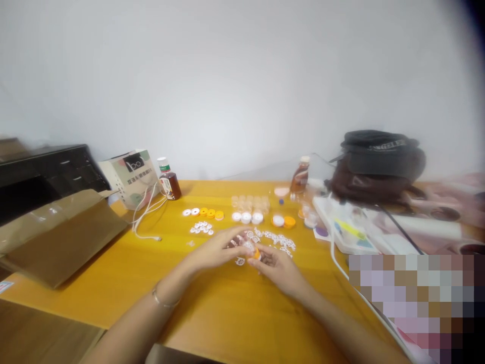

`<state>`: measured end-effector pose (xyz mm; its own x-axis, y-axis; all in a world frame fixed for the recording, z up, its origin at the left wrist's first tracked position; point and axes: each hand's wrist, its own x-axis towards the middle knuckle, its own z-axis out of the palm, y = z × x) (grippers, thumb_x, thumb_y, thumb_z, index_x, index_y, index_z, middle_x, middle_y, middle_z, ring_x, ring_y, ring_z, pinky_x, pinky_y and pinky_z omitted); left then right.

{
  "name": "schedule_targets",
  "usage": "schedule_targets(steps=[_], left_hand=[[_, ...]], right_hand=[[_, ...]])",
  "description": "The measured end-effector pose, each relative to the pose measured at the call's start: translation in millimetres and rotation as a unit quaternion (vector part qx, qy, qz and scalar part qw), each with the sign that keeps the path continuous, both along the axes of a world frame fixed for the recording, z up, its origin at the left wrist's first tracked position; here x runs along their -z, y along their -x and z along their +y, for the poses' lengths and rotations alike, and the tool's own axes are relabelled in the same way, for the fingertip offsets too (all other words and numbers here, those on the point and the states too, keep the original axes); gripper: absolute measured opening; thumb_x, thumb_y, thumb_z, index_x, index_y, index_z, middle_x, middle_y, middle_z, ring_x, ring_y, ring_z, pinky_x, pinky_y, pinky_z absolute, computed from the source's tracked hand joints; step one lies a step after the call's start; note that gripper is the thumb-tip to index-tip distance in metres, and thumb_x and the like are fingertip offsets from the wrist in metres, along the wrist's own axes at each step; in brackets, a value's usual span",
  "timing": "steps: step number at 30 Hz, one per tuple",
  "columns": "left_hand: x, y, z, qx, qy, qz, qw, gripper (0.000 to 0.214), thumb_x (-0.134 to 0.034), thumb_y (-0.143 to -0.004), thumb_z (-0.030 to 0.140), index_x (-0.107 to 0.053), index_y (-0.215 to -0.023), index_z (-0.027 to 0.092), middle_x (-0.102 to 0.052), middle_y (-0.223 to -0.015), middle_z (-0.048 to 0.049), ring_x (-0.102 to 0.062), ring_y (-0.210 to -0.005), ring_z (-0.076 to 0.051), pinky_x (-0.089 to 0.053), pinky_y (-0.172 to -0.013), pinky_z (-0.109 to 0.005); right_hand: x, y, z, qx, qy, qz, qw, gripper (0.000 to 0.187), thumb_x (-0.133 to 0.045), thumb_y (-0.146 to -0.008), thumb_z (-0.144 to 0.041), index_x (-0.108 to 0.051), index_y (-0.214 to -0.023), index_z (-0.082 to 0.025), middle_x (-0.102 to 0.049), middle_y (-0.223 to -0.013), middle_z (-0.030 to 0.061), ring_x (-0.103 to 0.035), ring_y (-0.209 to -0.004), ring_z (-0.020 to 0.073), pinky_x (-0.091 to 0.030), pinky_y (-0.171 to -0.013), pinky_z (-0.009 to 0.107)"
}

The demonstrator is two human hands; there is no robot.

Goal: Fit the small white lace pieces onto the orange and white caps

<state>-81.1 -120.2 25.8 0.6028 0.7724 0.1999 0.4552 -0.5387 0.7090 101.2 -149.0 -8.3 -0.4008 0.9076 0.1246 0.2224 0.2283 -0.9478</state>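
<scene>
Wooden surface (pixel 242 318) is stretching out below a pale wall (pixel 227 76), and it's all happening mid-table! Left hand (pixel 223 248) and right hand (pixel 281 270) are both pinching one small orange-and-clear piece (pixel 256 254), seemingly unfinished. Just beyond, white cutouts (pixel 278 237) are lying loose, apparently unused; farther left, white and orange rings (pixel 212 214) are sitting lined up, looking sorted.

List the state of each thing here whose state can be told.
Left hand: closed on orange-and-clear piece
Right hand: closed on the same piece
Left-side labelled bottle: standing, capped
Right-side bottle: standing, capped
White cable: loosely looped, near plug unconnected
White-and-orange discs: lying in a row
</scene>
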Motion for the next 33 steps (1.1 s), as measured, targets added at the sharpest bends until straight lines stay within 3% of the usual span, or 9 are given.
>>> schedule_targets(steps=[3,13,18,21,23,26,28,30,33], left_hand=[[-3.1,5,-1,0.057,0.024,-0.015,0.998,0.033,-0.056,-0.078,0.033,-0.054,-0.108,0.02,-0.062,-0.099,-0.0056,-0.058,-0.085,-0.014,-0.045,-0.077,-0.027],[-2.4,-12,-18,-0.09,-0.121,0.085,0.985,0.026,-0.048,-0.081,0.037,-0.058,-0.072,0.015,-0.059,-0.066,-0.0016,-0.05,-0.057,-0.01,-0.037,-0.054,-0.021],[5.5,-12,-15,-0.13,-0.103,0.125,0.978,0.042,-0.044,-0.08,0.049,-0.054,-0.059,0.014,-0.052,-0.051,0.0001,-0.041,-0.046,-0.008,-0.026,-0.046,-0.021],[7.6,-10,-12,-0.141,-0.076,0.125,0.979,0.048,-0.042,-0.079,0.054,-0.055,-0.056,0.014,-0.049,-0.048,0.0008,-0.038,-0.045,-0.008,-0.024,-0.045,-0.022],[5.7,-8,-11,-0.11,-0.043,0.096,0.988,0.044,-0.041,-0.081,0.051,-0.058,-0.065,0.014,-0.055,-0.055,0.0,-0.044,-0.05,-0.009,-0.029,-0.048,-0.021],[-0.1,-1,-8,-0.03,0.023,0.018,0.999,0.032,-0.049,-0.08,0.043,-0.057,-0.097,0.017,-0.062,-0.085,-0.0036,-0.055,-0.069,-0.011,-0.042,-0.06,-0.022],[-3.5,2,-7,0.008,0.043,-0.022,0.999,0.036,-0.055,-0.078,0.037,-0.052,-0.109,0.019,-0.06,-0.102,-0.0061,-0.057,-0.082,-0.013,-0.045,-0.07,-0.023],[-5.3,4,-5,0.014,0.037,-0.036,0.999,0.033,-0.056,-0.077,0.033,-0.054,-0.108,0.019,-0.059,-0.105,-0.0064,-0.057,-0.085,-0.013,-0.045,-0.074,-0.025],[-4.0,1,-6,-0.018,0.01,-0.031,0.999,0.023,-0.056,-0.076,0.029,-0.06,-0.095,0.016,-0.063,-0.091,-0.0048,-0.058,-0.079,-0.014,-0.046,-0.072,-0.025]], right_hand=[[-0.3,-2,1,-0.019,-0.001,-0.006,1.0,0.028,-0.055,-0.075,-0.041,-0.063,-0.09,-0.017,-0.057,-0.066,-0.0007,-0.049,-0.058,0.0118,-0.04,-0.052,0.021],[9.4,1,-4,0.078,-0.16,-0.095,0.979,0.016,-0.051,-0.079,-0.031,-0.06,-0.086,-0.02,-0.055,-0.064,-0.0004,-0.049,-0.057,0.0128,-0.041,-0.055,0.023],[16.5,1,-7,0.081,-0.216,-0.119,0.966,0.016,-0.049,-0.08,-0.027,-0.057,-0.093,-0.021,-0.058,-0.071,0.0018,-0.052,-0.06,0.0144,-0.043,-0.059,0.026],[15.0,2,-6,0.061,-0.189,-0.117,0.973,0.014,-0.051,-0.08,-0.03,-0.059,-0.087,-0.021,-0.056,-0.067,0.0008,-0.051,-0.058,0.0139,-0.042,-0.058,0.025],[11.5,4,-5,0.053,-0.135,-0.093,0.985,0.017,-0.052,-0.079,-0.033,-0.06,-0.087,-0.02,-0.055,-0.064,-0.0007,-0.049,-0.056,0.013,-0.041,-0.055,0.024],[5.7,5,-2,0.033,-0.048,-0.027,0.998,0.022,-0.053,-0.077,-0.037,-0.061,-0.089,-0.019,-0.053,-0.062,-0.0022,-0.048,-0.056,0.0116,-0.04,-0.053,0.022],[3.0,4,-1,0.017,-0.007,0.017,1.0,0.024,-0.053,-0.077,-0.037,-0.06,-0.09,-0.018,-0.052,-0.063,-0.0023,-0.048,-0.057,0.0109,-0.041,-0.054,0.022],[1.4,4,-1,0.007,0.015,0.037,0.999,0.025,-0.054,-0.076,-0.037,-0.06,-0.09,-0.017,-0.052,-0.064,-0.0022,-0.048,-0.058,0.0103,-0.042,-0.055,0.021],[1.0,4,-3,0.011,0.012,0.027,0.999,0.024,-0.054,-0.076,-0.039,-0.06,-0.088,-0.018,-0.053,-0.064,-0.0025,-0.047,-0.056,0.01,-0.041,-0.053,0.021]])
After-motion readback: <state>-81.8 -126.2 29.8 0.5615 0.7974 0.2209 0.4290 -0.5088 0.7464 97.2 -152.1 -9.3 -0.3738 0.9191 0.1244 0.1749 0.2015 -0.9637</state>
